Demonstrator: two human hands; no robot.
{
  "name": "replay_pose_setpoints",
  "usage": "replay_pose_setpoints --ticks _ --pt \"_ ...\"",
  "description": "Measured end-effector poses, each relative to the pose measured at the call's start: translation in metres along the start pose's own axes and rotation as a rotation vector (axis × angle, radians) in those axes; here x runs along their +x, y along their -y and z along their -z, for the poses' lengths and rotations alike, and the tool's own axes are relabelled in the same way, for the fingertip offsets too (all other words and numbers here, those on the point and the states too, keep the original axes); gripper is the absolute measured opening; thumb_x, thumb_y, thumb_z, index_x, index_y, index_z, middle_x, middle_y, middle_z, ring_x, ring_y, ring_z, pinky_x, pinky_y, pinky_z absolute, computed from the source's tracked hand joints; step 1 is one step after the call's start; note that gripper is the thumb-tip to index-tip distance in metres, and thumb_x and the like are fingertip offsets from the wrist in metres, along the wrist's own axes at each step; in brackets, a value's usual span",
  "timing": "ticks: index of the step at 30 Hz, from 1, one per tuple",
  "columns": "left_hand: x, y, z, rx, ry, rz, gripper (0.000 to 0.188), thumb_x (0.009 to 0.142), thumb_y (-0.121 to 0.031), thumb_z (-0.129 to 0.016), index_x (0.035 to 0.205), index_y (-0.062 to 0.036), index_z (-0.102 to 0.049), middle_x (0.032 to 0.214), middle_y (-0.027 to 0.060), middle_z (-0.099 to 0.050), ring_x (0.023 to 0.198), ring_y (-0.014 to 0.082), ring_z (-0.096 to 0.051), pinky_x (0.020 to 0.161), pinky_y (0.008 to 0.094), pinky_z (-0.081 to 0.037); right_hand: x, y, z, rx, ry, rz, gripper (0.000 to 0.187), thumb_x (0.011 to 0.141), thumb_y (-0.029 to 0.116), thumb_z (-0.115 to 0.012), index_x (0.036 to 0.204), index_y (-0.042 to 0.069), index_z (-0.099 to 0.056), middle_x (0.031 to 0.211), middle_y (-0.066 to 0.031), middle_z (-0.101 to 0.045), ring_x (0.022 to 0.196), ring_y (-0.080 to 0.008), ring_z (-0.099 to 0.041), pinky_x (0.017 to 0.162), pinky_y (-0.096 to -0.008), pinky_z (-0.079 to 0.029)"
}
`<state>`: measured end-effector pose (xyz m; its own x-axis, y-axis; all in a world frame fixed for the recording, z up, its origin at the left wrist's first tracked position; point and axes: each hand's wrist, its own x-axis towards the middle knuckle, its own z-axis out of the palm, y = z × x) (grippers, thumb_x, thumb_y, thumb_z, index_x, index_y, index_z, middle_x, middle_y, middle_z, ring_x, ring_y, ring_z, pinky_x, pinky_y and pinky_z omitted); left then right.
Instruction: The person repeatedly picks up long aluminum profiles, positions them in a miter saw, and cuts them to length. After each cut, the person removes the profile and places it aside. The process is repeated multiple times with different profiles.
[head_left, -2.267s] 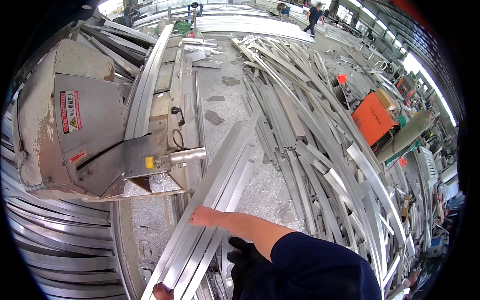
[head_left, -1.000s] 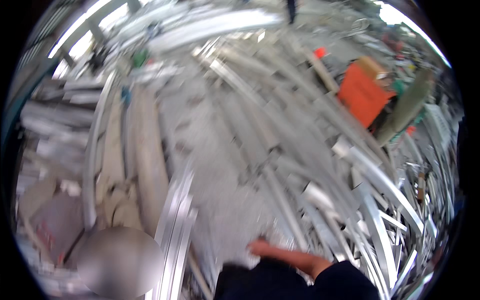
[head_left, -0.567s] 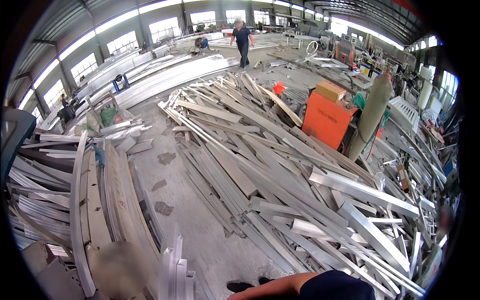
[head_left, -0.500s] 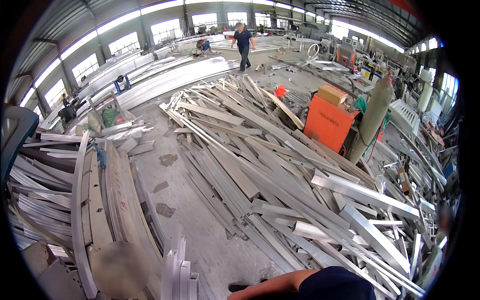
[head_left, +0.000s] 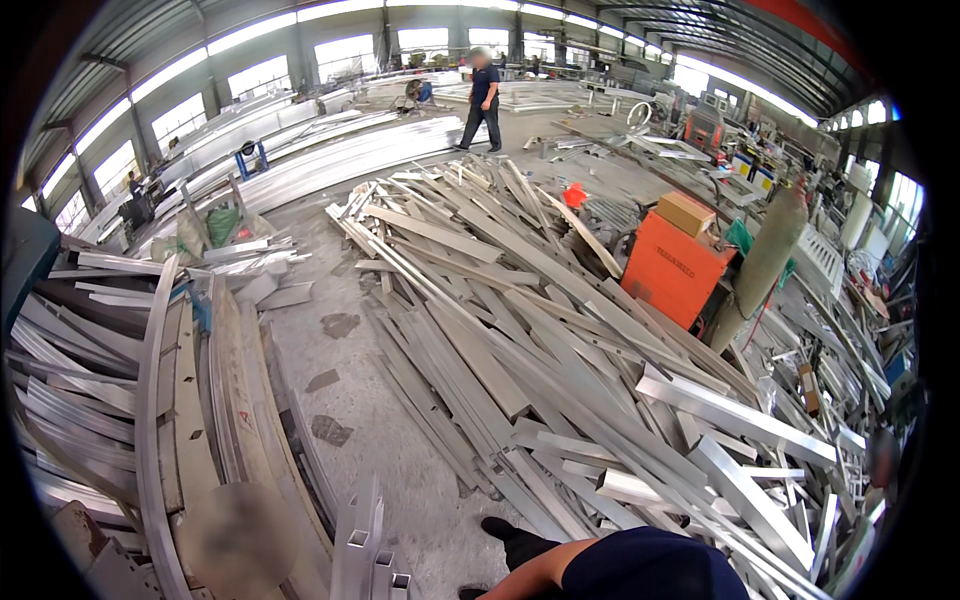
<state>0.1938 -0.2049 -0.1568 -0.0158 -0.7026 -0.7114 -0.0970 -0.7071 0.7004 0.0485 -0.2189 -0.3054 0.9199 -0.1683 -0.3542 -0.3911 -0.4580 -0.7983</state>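
Neither hand shows in the head view, so I cannot tell whether the fingers are clenched, released or grasping anything. What I do see of the person is a bare forearm (head_left: 530, 575) with a dark blue sleeve (head_left: 655, 565) at the lower edge, above a black shoe (head_left: 498, 527) on the concrete floor (head_left: 350, 400). Nearest to that arm stand the cut ends of hollow aluminium profiles (head_left: 362, 545), upright at the bottom edge, left of the forearm and apart from it. Against the frames of about half a second ago, the profile ends have shifted right and the arm sits a little lower; two seconds ago a hand lay on these profiles beside a saw, which is now out of view. To the right lies a wide heap of aluminium offcuts (head_left: 560, 350). Long curved strips (head_left: 150, 400) lie to the left. An orange machine cabinet (head_left: 675, 270) carries a cardboard box (head_left: 686, 212) on top; its contents are hidden. A second person (head_left: 483, 98) walks far off.
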Motion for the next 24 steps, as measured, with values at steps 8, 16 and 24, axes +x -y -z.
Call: replay_pose_setpoints --ticks 8,16,24 --pt "0.046 -0.060 -0.041 -0.048 -0.084 0.063 0.042 0.084 -0.021 -0.068 0.114 0.0066 -0.059 0.135 0.0252 -0.048 0.122 0.0358 -0.052 0.102 0.0525 -0.042 -0.012 -0.063 0.088 -0.012 -0.061 -0.023 0.034 0.077 0.034 -0.063 0.092 0.004 -0.069 0.093 -0.0216 -0.068 0.086 -0.0368 -0.065 0.076 -0.0473 -0.050" --pt "0.087 -0.112 -0.072 -0.043 -0.099 0.095 0.042 0.084 -0.021 -0.068 0.113 0.0076 -0.059 0.137 0.0258 -0.047 0.123 0.0367 -0.051 0.103 0.0540 -0.042 -0.015 -0.092 0.138 0.023 -0.075 -0.005 0.029 0.073 0.031 -0.064 0.085 0.005 -0.070 0.089 -0.0207 -0.069 0.082 -0.0364 -0.066 0.072 -0.0476 -0.051" --pt "0.064 -0.086 -0.070 -0.154 -0.172 0.156 0.043 0.083 -0.021 -0.068 0.112 0.0086 -0.059 0.139 0.0264 -0.045 0.124 0.0375 -0.051 0.103 0.0556 -0.042 0.003 -0.092 0.128 0.007 0.013 0.047 0.024 0.070 0.029 -0.065 0.078 0.007 -0.071 0.085 -0.0198 -0.069 0.078 -0.0360 -0.067 0.068 -0.0478 -0.052"
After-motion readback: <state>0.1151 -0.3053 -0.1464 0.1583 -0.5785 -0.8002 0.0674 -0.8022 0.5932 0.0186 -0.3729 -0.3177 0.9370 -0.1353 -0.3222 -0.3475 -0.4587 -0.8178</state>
